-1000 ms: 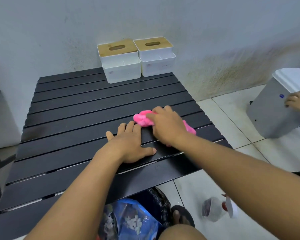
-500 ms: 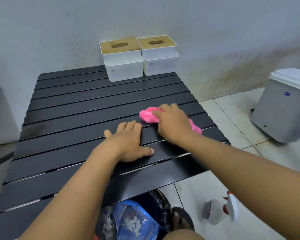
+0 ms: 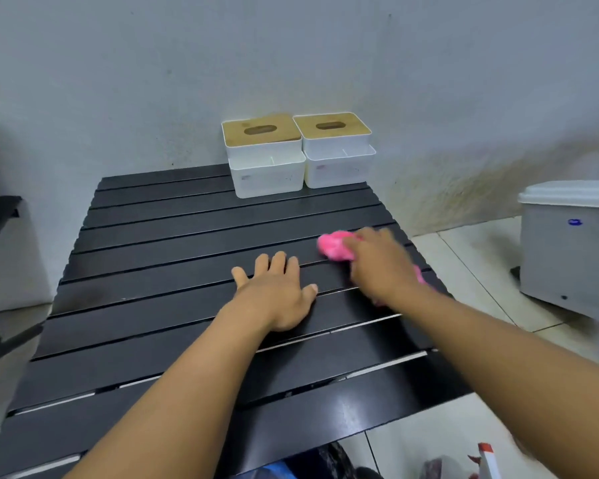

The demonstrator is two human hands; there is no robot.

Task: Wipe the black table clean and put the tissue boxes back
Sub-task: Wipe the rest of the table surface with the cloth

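Step in hand: wiping. The right hand (image 3: 377, 262) grips a pink cloth (image 3: 331, 245) against the desk (image 3: 153, 236) near its right edge. The left hand (image 3: 277, 293) lies flat, fingers spread. The boxes (image 3: 267, 160) stand at the far edge. Next, probably: work the cloth across the left slats.

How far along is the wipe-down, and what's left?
Done: nothing clearly finished. In hand: the right hand holds the pink cloth on the table, right side; the left hand rests flat beside it. Left: the table's left half, where a dull patch shows, and the two tissue boxes at the far edge.
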